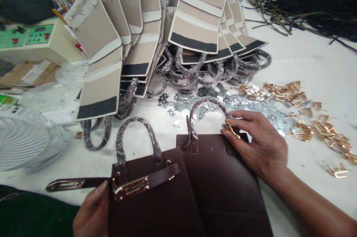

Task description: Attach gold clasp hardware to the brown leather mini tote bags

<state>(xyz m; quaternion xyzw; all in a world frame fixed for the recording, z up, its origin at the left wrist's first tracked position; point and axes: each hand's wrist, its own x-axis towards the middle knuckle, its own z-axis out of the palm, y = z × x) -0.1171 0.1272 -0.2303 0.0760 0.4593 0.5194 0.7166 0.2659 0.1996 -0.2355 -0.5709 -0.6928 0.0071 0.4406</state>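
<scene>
Two dark brown leather handbag panels lie side by side, each with a plastic-wrapped handle. The left handbag panel (156,207) carries a strap with a gold buckle plate (134,188), and a second gold-plated strap (69,184) sticks out to its left. My left hand (90,211) is closed on this panel's left edge, its fingers hidden behind. On the right handbag panel (223,177), my right hand (256,140) pinches a small gold metal fitting (232,130) beside the right foot of the wrapped handle (209,101).
Beige-lined bag panels (195,13) with wrapped handles are stacked at the back. Silver metal plates (206,97) and gold fittings (329,133) lie scattered on the white table. A white fan (22,140) and a machine with green panels (39,34) stand left; dark straps (306,2) lie back right.
</scene>
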